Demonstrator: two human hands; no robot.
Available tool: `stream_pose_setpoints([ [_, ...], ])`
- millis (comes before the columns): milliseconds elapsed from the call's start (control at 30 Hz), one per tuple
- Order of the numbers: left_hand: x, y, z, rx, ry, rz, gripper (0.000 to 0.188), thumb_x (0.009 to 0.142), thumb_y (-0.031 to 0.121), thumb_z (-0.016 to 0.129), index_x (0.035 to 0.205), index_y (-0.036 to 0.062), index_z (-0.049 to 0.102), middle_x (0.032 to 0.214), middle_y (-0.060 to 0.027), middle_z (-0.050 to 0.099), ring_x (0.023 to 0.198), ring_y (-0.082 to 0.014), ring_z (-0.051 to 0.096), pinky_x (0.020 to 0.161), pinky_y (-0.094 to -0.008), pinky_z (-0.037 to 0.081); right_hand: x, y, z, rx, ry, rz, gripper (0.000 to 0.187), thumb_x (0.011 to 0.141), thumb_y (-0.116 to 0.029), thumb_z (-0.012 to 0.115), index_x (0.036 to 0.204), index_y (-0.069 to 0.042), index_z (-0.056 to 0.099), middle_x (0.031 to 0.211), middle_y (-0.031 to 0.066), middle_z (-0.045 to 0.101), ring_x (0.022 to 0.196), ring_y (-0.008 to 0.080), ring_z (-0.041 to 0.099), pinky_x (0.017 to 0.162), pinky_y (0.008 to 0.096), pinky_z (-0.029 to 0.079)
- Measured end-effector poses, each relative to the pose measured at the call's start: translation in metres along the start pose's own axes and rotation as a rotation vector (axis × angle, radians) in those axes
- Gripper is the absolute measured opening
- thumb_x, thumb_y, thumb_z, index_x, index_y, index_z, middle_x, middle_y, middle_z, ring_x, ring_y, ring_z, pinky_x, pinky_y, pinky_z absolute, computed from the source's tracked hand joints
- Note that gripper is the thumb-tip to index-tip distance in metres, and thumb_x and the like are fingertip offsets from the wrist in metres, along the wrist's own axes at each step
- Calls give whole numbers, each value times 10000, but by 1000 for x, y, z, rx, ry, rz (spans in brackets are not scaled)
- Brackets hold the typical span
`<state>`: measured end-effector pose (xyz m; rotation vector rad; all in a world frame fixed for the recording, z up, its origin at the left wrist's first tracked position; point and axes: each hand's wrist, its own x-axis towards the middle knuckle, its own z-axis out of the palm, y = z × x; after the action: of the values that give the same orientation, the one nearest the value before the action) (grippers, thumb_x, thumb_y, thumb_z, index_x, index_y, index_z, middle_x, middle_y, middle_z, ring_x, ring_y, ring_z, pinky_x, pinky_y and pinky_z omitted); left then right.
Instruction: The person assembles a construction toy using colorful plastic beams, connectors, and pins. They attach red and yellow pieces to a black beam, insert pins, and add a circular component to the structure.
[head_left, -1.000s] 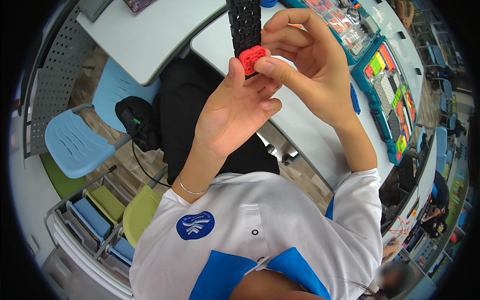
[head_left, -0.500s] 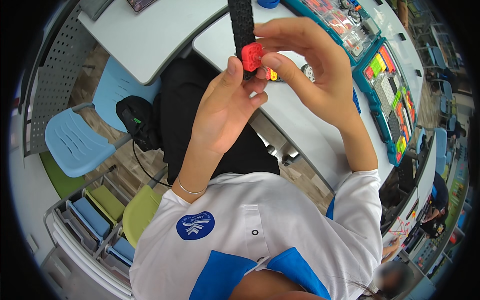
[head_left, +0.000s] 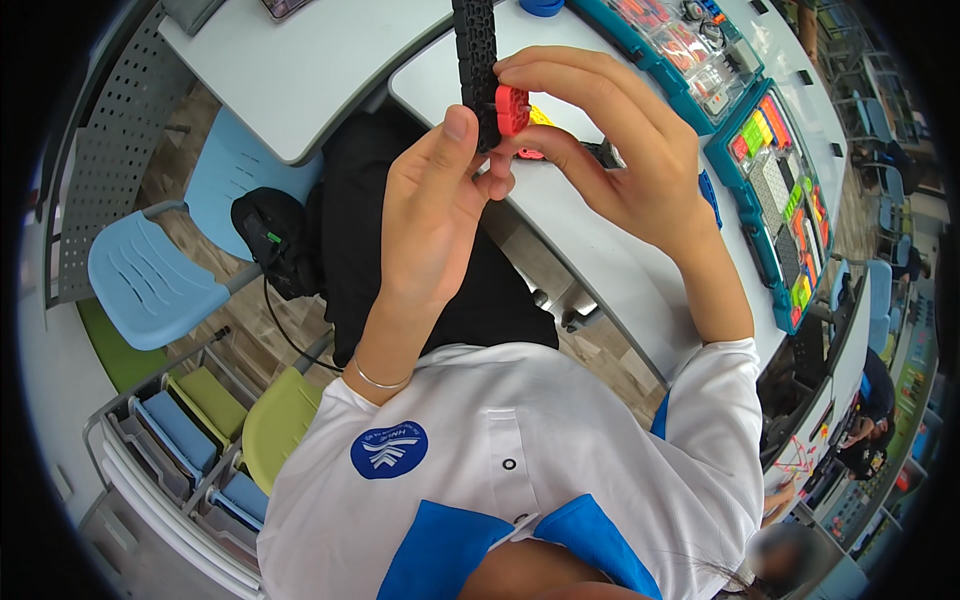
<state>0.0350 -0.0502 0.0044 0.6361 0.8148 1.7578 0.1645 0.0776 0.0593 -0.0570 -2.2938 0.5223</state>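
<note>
A long black building beam with holes (head_left: 477, 60) stands nearly upright at the top middle, above the table's edge. My left hand (head_left: 436, 190) grips its lower end between the raised thumb and curled fingers. Against the beam's right side sits a small red building piece (head_left: 512, 110), with a thin pin showing on its right face. My right hand (head_left: 628, 150) pinches this red piece, fingers bent over its top and thumb at its lower edge. Behind the hands, a yellow part (head_left: 540, 117) shows on the table, partly hidden by my right hand.
Teal cases hold sorted building parts: one (head_left: 775, 190) at the right, another (head_left: 690, 50) behind it. The white table (head_left: 640, 290) lies under my right arm. A second white table (head_left: 300, 70) is at the upper left. Blue chairs (head_left: 155, 285) and a black bag (head_left: 268, 243) are left.
The beam has turned to show its holed face, and the red piece has shifted slightly right. My right-hand fingers have closed round the red piece's edges.
</note>
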Motion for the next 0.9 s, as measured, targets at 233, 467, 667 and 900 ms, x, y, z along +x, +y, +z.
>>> stream_pose_setpoints([
  [233, 2, 3, 2, -136, 36, -3, 447, 1086, 430, 532, 1102, 19, 706, 974, -54, 676, 853, -115, 564, 749, -288, 465, -1, 8, 2, 17, 32, -55, 386, 806, -68, 813, 1164, -22, 678, 1064, 111, 713, 958, 294, 700, 804, 359, 569],
  [467, 4, 1, -4, -126, -14, 17, 442, 1104, 399, 489, 1137, -1, 675, 994, -86, 694, 850, -151, 624, 754, -314, 505, -1, 4, 4, 27, 43, -39, 372, 804, -76, 822, 1153, -32, 700, 1033, 98, 724, 934, 271, 709, 779, 337, 578],
  [667, 9, -6, -15, -132, -122, 45, 455, 1117, 385, 457, 1153, -15, 671, 1054, -105, 698, 876, -173, 642, 754, -324, 520, -2, 2, 6, 17, 41, -8, 369, 807, -86, 821, 1156, -42, 708, 1032, 96, 719, 897, 251, 708, 728, 326, 583],
  [900, 9, -12, -20, -156, -193, 50, 459, 1093, 402, 517, 1179, -23, 668, 1095, -102, 688, 895, -173, 633, 754, -328, 522, -1, 2, 6, -4, 46, -53, 351, 804, -79, 820, 1137, -33, 717, 1097, 106, 687, 871, 245, 700, 697, 316, 589],
])
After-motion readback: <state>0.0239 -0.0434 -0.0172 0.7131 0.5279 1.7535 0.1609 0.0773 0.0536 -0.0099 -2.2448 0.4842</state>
